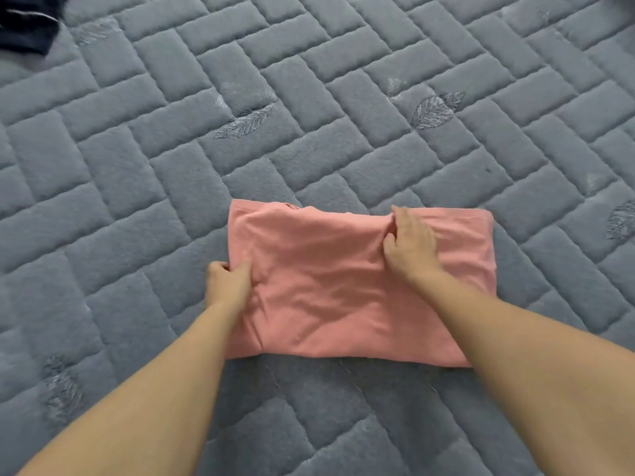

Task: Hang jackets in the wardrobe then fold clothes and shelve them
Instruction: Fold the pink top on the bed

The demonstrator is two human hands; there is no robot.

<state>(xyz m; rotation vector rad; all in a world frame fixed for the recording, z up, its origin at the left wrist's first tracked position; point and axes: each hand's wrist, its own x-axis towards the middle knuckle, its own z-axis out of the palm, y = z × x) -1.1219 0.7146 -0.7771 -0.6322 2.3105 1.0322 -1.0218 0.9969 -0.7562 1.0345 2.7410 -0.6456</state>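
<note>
One pink garment, folded into a wrinkled rectangle, lies long axis left-right on the quilted bed; left hand pinches its left edge, right hand presses flat.

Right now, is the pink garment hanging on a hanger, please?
No, the pink garment lies folded on the grey quilted bedcover, with both hands on it.

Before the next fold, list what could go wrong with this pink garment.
1. The left hand grips only the left edge of the pink garment; lifting from there could let the layers slide apart.
2. The fabric is bunched under the right hand, so those wrinkles may get folded in.
3. The plush grey quilt is soft, so creases may come out uneven.
</note>
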